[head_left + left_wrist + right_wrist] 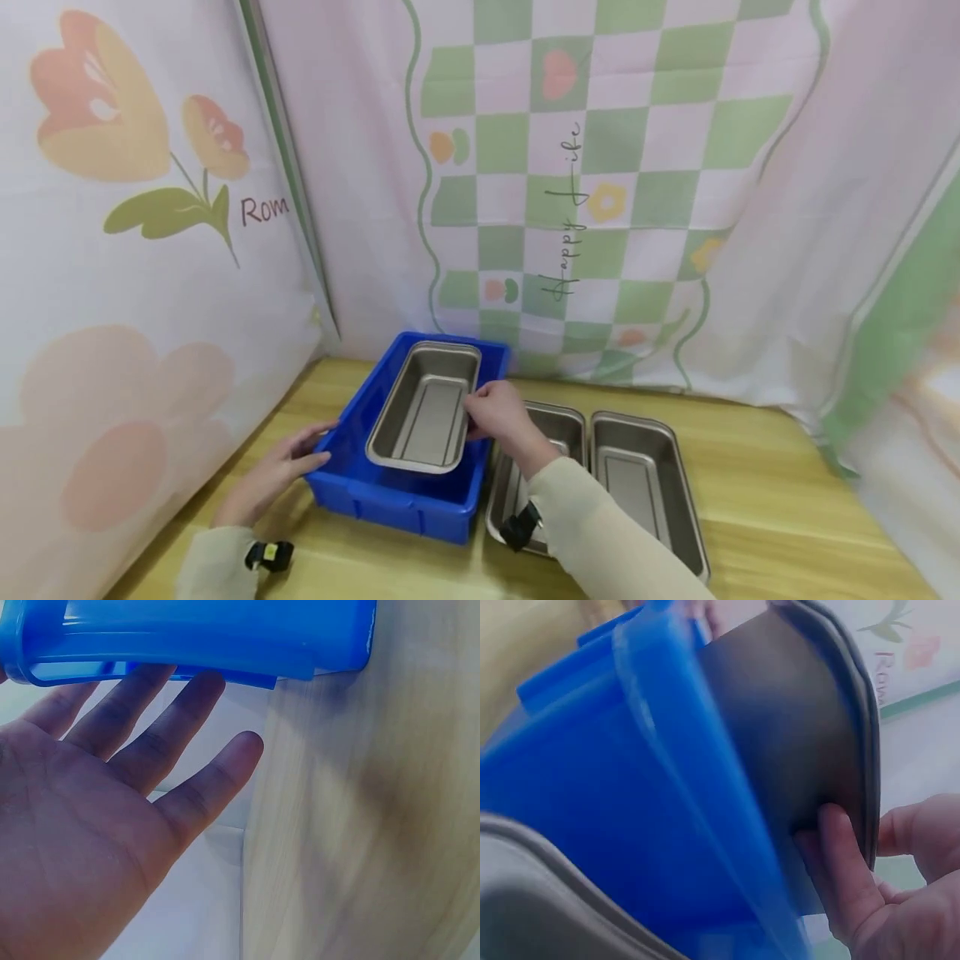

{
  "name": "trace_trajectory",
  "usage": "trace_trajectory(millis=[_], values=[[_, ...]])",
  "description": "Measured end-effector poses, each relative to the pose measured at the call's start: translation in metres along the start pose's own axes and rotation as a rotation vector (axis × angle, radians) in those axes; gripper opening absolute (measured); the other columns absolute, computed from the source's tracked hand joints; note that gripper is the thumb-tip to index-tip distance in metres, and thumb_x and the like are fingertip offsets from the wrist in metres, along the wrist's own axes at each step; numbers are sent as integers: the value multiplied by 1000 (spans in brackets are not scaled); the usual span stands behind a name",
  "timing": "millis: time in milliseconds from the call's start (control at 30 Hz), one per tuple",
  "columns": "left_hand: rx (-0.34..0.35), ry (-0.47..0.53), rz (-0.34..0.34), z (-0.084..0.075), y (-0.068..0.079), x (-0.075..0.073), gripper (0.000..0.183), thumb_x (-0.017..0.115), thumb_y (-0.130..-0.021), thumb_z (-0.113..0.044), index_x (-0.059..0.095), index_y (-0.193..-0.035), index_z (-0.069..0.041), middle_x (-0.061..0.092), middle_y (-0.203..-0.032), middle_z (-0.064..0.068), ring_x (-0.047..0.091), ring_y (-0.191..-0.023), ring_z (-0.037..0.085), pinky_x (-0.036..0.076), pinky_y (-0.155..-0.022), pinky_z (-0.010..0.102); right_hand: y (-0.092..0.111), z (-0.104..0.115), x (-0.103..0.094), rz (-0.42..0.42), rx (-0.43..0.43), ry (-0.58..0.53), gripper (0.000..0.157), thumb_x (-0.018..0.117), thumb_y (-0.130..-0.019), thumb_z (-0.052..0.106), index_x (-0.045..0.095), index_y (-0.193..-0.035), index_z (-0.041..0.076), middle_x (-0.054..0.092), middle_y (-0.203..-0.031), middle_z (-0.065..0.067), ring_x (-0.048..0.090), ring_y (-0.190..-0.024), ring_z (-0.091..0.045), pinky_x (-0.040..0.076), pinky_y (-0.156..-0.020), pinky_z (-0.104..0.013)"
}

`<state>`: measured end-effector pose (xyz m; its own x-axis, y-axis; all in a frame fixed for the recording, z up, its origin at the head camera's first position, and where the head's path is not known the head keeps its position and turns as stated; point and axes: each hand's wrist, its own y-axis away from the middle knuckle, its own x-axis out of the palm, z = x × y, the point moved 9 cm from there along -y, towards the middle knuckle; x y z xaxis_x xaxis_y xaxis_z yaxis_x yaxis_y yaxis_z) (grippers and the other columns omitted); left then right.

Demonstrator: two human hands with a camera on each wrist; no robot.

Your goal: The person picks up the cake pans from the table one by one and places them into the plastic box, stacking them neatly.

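Observation:
My right hand (506, 417) pinches the right rim of a metal loaf pan (431, 417), which is tilted within the opening of a blue plastic bin (401, 510). In the right wrist view, fingers of that hand (900, 900) press the outer wall of the loaf pan (780, 712), with the thumb side over its rim. At the bin's left side my left hand (270, 479) touches the rim with fingers spread. The left wrist view shows the left hand's (90, 817) fingers fairly straight beside the blue bin (195, 634). The loaf pan's underside is hidden.
To the bin's right, two more loaf pans (637, 479) lie side by side on the wooden table (787, 517); my right forearm covers part of them. A printed curtain (600, 208) hangs behind the table, and another flowered cloth (150, 333) closes the left side.

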<state>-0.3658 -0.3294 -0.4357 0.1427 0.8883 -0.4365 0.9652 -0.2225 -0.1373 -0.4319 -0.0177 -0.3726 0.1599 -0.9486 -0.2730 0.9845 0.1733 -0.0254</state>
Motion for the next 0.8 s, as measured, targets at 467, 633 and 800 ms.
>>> trace_trajectory(millis=[467,633,800], values=[[-11,1,20,-5,0,0,51,59,-99,-22,44,-146,-11,47,-142,22,45,-127,38,39,-98,45,-16,0,21,-6,8,298,11,54,-76,1,54,-67,8,67,-78,-19,66,-48,-20,56,-55,-32],[-11,-8,20,-4,-2,-1,50,59,-99,-22,45,-146,-14,49,-139,20,46,-125,36,38,-98,47,-18,2,25,-2,3,351,6,56,-78,3,61,-76,1,68,-84,-19,65,-46,-19,55,-52,-31],[-14,-10,21,-1,-3,0,50,59,-99,-22,44,-146,-15,48,-141,21,46,-126,38,36,-100,50,-19,3,26,7,-3,532,6,56,-78,1,57,-73,4,69,-76,-18,63,-43,-15,55,-60,-29]])
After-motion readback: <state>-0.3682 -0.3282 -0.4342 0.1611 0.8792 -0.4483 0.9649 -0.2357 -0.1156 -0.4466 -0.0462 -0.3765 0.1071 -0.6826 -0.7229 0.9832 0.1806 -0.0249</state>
